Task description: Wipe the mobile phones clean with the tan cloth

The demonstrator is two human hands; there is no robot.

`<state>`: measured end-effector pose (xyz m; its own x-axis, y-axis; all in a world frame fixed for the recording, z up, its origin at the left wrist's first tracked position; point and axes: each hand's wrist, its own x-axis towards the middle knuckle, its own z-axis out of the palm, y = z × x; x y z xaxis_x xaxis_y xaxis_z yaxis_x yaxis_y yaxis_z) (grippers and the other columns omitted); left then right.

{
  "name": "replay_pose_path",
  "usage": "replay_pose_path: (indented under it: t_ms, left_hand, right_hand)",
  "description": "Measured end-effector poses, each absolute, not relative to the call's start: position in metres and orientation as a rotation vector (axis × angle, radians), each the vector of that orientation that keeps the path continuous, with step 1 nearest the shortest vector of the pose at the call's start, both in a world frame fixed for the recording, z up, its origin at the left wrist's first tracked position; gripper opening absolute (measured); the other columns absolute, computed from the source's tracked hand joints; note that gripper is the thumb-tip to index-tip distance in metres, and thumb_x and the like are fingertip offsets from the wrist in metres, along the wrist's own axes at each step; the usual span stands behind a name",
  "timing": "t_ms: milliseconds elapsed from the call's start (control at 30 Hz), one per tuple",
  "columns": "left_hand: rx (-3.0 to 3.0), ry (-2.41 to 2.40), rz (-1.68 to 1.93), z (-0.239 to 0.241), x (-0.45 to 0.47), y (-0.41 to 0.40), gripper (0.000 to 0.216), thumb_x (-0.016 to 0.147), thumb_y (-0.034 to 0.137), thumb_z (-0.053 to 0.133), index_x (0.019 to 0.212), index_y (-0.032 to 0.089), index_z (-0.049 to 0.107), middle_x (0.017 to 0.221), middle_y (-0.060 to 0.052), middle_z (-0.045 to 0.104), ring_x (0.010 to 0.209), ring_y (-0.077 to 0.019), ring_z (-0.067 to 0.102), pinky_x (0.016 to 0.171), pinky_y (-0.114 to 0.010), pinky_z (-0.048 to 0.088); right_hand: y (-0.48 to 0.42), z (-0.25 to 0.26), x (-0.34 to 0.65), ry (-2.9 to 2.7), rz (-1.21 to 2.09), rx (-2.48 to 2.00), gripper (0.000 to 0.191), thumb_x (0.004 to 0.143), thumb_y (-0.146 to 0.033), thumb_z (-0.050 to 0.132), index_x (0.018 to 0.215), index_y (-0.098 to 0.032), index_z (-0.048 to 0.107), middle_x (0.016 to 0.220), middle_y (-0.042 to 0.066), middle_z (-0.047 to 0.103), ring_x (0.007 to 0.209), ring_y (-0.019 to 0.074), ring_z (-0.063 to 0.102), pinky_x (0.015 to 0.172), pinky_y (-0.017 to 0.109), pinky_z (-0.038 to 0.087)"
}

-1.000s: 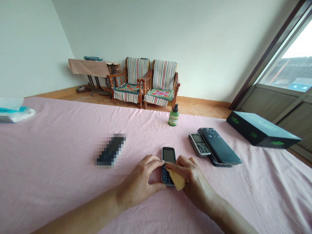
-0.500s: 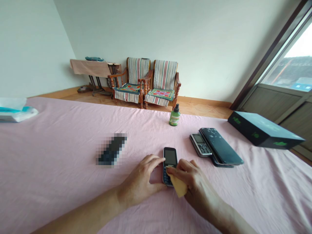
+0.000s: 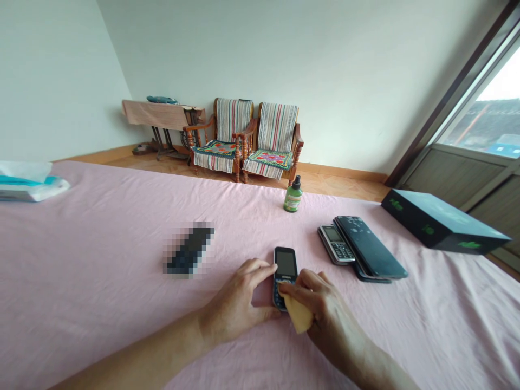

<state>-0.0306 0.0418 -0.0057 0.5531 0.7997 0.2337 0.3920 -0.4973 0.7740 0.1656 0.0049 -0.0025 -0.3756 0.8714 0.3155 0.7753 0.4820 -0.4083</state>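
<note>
A small dark keypad phone (image 3: 285, 264) lies face up on the pink tablecloth (image 3: 101, 249). My left hand (image 3: 238, 300) pinches its left side, index finger at the screen edge and thumb at the lower end. My right hand (image 3: 323, 306) is closed on a small yellow cloth (image 3: 298, 314), pressed onto the phone's keypad. The lower part of the phone is hidden under the cloth and fingers.
To the right lie a silver keypad phone (image 3: 336, 244) and stacked dark smartphones (image 3: 369, 248); a dark box (image 3: 441, 221) sits at the far right. A green spray bottle (image 3: 293, 195) stands behind. A blurred dark object (image 3: 189, 250) lies left; a tissue pack (image 3: 30, 181) far left.
My right hand has slid the yellow cloth slightly down the keypad; the view has shifted a little. My left hand keeps its hold on the phone.
</note>
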Motion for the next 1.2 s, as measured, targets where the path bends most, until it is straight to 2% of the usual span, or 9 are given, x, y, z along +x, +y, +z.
replay_pose_path:
  t_ms: [100,233,400,633,833,933,1067,1200]
  left_hand:
    - [2.106,0.960,0.791,-0.006,-0.031,0.042,0.064,0.067,0.026,0.081,0.125,0.026,0.055,0.121,-0.006,0.056,0.115,-0.0257,0.052,0.102,-0.045,0.041]
    - [2.089,0.960,0.777,-0.005,-0.030,0.042,0.064,0.067,0.021,0.081,0.125,0.026,0.055,0.120,-0.005,0.057,0.113,-0.0241,0.054,0.100,-0.042,0.043]
    - [2.098,0.964,0.787,-0.005,-0.030,0.041,0.064,0.067,0.022,0.081,0.125,0.026,0.055,0.120,-0.005,0.057,0.113,-0.0237,0.053,0.101,-0.041,0.043]
    - [2.090,0.947,0.791,-0.006,-0.030,0.042,0.063,0.067,0.019,0.080,0.125,0.026,0.055,0.119,-0.005,0.057,0.112,-0.0237,0.054,0.099,-0.040,0.044]
    - [2.093,0.968,0.792,-0.005,-0.030,0.042,0.065,0.065,0.020,0.081,0.124,0.025,0.056,0.119,-0.005,0.057,0.114,-0.0236,0.053,0.101,-0.041,0.042]
    - [2.094,0.962,0.790,-0.005,-0.031,0.042,0.065,0.066,0.017,0.080,0.125,0.025,0.055,0.119,-0.006,0.057,0.113,-0.0240,0.053,0.101,-0.041,0.043]
    - [2.100,0.973,0.776,-0.005,-0.031,0.042,0.063,0.067,0.012,0.077,0.124,0.026,0.056,0.120,-0.004,0.056,0.114,-0.0220,0.053,0.102,-0.038,0.042]
    - [2.119,1.003,0.741,-0.004,-0.030,0.040,0.062,0.067,0.010,0.077,0.124,0.025,0.057,0.122,-0.003,0.055,0.116,-0.0208,0.052,0.105,-0.035,0.040]
  right_hand:
    - [0.007,-0.004,0.165,-2.231,0.238,-1.385,0.040,0.082,-0.003,0.053,0.110,-0.028,0.066,0.081,0.004,0.056,0.072,0.0171,0.051,0.065,0.028,0.035]
    - [0.005,-0.003,0.163,-2.252,0.269,-1.385,0.033,0.081,-0.003,0.054,0.101,-0.026,0.068,0.082,0.004,0.056,0.073,0.0176,0.050,0.065,0.028,0.034]
    - [0.005,0.001,0.160,-2.240,0.240,-1.391,0.037,0.082,-0.003,0.054,0.108,-0.028,0.066,0.082,0.003,0.056,0.072,0.0169,0.049,0.066,0.028,0.033]
    - [0.004,0.001,0.159,-2.257,0.212,-1.346,0.030,0.081,-0.004,0.056,0.097,-0.025,0.069,0.081,0.004,0.059,0.074,0.0173,0.052,0.066,0.029,0.033]
    - [0.005,0.000,0.159,-2.241,0.233,-1.378,0.034,0.082,-0.004,0.054,0.103,-0.027,0.067,0.080,0.003,0.057,0.071,0.0166,0.051,0.066,0.028,0.033]
    - [0.002,-0.002,0.160,-2.221,0.256,-1.382,0.032,0.080,-0.004,0.055,0.097,-0.026,0.069,0.080,0.004,0.058,0.073,0.0174,0.051,0.066,0.029,0.033]
    - [-0.002,-0.007,0.166,-2.110,0.253,-1.446,0.040,0.072,0.002,0.053,0.097,-0.025,0.070,0.075,0.003,0.056,0.069,0.0176,0.051,0.063,0.029,0.034]
    - [0.001,-0.011,0.175,-2.006,0.299,-1.508,0.039,0.068,0.005,0.049,0.087,-0.021,0.071,0.071,0.003,0.054,0.067,0.0175,0.052,0.060,0.027,0.034]
